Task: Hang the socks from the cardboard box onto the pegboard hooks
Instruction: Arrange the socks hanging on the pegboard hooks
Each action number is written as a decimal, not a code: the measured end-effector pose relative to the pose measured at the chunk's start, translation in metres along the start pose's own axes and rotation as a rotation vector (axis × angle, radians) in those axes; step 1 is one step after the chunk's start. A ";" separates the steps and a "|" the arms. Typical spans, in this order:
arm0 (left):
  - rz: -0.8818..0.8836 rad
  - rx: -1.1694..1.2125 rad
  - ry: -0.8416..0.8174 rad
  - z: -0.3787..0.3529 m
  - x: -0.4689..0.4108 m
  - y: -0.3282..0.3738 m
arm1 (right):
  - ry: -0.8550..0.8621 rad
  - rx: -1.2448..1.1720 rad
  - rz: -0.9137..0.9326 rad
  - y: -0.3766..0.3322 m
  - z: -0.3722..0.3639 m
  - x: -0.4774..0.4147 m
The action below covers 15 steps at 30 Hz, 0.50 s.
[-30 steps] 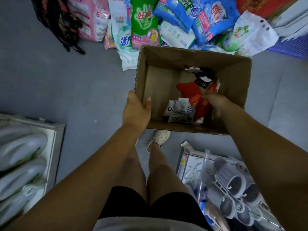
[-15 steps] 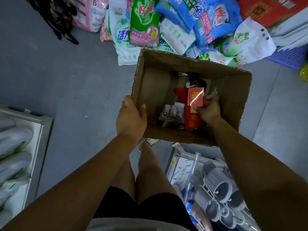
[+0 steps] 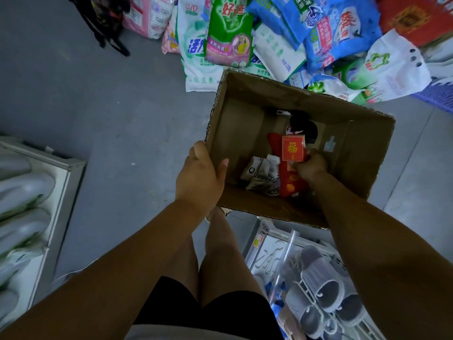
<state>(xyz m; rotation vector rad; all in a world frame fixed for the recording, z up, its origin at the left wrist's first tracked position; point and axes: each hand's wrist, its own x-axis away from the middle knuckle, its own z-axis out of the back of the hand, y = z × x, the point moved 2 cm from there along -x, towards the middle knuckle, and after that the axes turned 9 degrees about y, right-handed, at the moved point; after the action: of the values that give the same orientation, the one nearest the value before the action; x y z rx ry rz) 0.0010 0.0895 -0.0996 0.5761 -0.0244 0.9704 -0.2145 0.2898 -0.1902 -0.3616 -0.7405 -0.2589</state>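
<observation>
Grey concrete floor (image 3: 110,119) fills the scene beneath a person who stands looking down past black shorts (image 3: 220,310) and bare legs (image 3: 220,253). Nearest on the right, grey slippers (image 3: 326,298) sit on a white wire rack (image 3: 316,303), and on the left a white shelf (image 3: 61,192) carries pale shoes, blurred at the frame's edge. Both forearms reach forward to a cardboard box (image 3: 367,168) held above the floor with its top open. The left hand (image 3: 199,177) grips the box's left wall close to the near corner, thumb hooked over the rim to the inside and fingers wrapped on the outside. The right hand (image 3: 312,165) is inside the box, its fingers curled tight and pinching the top of a pair of red socks (image 3: 289,182) just below their red card label (image 3: 293,148), which stands upright with a gold character on it. The red socks hang down from that grip toward the box's near wall. Just beside them to the left, a bundle of white socks (image 3: 259,175) with dark printing lies on the box bottom. Farther in, near the far wall, is a pair of black socks (image 3: 304,126). Beyond the box, detergent bags (image 3: 228,33) in green, blue and white are heaped on the floor, with a black strapped bag (image 3: 105,23) to their left, a red carton (image 3: 414,18) at the far right and a purple crate (image 3: 438,94) below it.
</observation>
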 end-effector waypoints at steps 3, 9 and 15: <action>0.007 -0.002 -0.041 0.005 0.000 0.002 | -0.026 0.015 0.049 -0.002 0.006 0.008; 0.147 0.085 -0.327 0.024 -0.009 0.012 | -0.014 -0.078 0.165 -0.008 0.042 0.048; 0.134 -0.121 -0.342 0.063 0.000 0.050 | 0.140 -0.317 0.220 -0.011 0.107 0.107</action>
<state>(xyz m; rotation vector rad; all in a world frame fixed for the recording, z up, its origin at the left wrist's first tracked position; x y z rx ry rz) -0.0237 0.0807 -0.0233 0.6285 -0.4289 0.9830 -0.2072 0.3131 -0.0401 -0.7142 -0.5157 -0.1907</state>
